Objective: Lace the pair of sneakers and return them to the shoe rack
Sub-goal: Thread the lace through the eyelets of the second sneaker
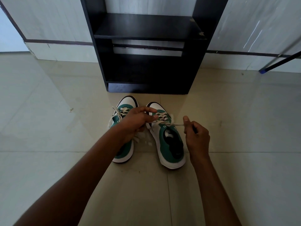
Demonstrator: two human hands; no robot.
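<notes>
Glossy cream floor tiles are spreading across the scene, and a small pale scrap is lying on them at the left, too small to identify. The left forearm is reaching in from the bottom edge, cut off by the frame. It is crossing over the left sneaker, hiding the shoe's middle; only the white toe cap, some loose white lacing and the green-and-white heel are showing. The left hand is hovering over the gap between the two shoes, its fingers curling loosely and slightly spread; whether they are gripping a lace is hard to make out.

Behind the pair, a dark wood-grain shoe rack is standing against the pale wall, its top cut off, its shelves bare, with chipped corners on the upper shelf.

The right sneaker is resting on the floor just beside its partner, toe toward the rack, with a smooth white sole, green upper and dark insole. A thin white lace is stretching taut from its eyelets to the right hand, whose fingers are pinching the lace end.

At far right, a slim dark leg with a blue tip is slanting in, blurred.
</notes>
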